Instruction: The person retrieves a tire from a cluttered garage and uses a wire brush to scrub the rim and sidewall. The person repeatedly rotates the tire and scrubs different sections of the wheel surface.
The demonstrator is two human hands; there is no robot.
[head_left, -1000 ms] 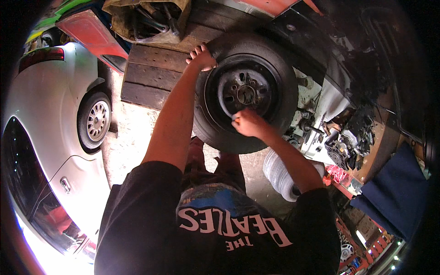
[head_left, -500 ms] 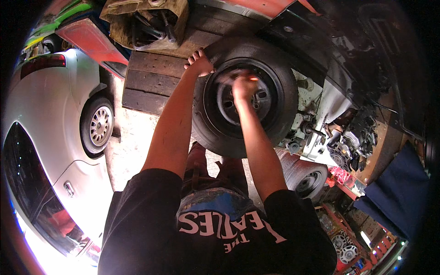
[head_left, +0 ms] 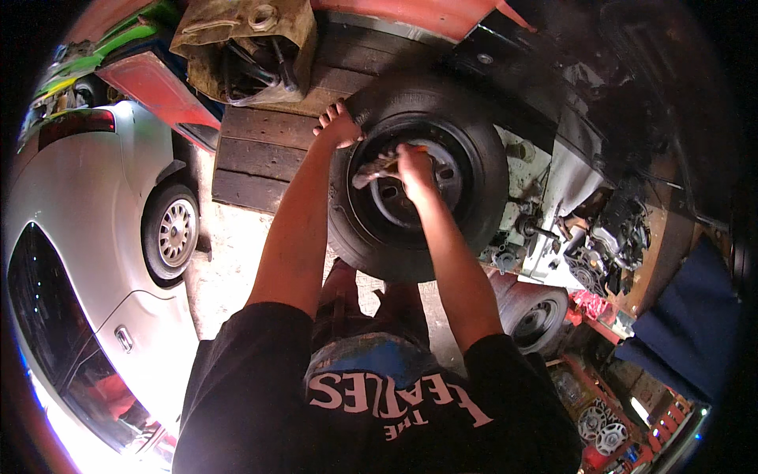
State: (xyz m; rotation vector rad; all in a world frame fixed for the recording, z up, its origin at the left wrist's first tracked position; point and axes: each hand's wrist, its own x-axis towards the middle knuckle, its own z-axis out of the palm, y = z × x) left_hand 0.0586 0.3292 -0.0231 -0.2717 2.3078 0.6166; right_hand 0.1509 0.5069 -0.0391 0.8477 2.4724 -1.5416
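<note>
A black tyre on a dark steel wheel (head_left: 491, 186) lies in front of me, its centre facing up. My left hand (head_left: 339, 129) rests at the tyre's upper left edge, fingers spread apart. Over the wheel, my right hand (head_left: 414, 167) is closed round a brush (head_left: 377, 169). Its broad, pale-smeared end points left across the dark rim, and a bit of orange shows by my fingers. The hand covers part of the wheel's centre.
Wooden planks (head_left: 264, 138) lie beyond the tyre, with a cut-open container of tools (head_left: 249, 59) on them. A silver car (head_left: 118, 237) stands at left. Engine parts (head_left: 608, 241) are at right, above another wheel (head_left: 537, 316). Dark blue cloth (head_left: 687, 324) hangs at far right.
My right hand has moved slightly left and nearer to me with the brush, which was blurred before. My left hand stays at the tyre's edge; the whole view has shifted a little.
</note>
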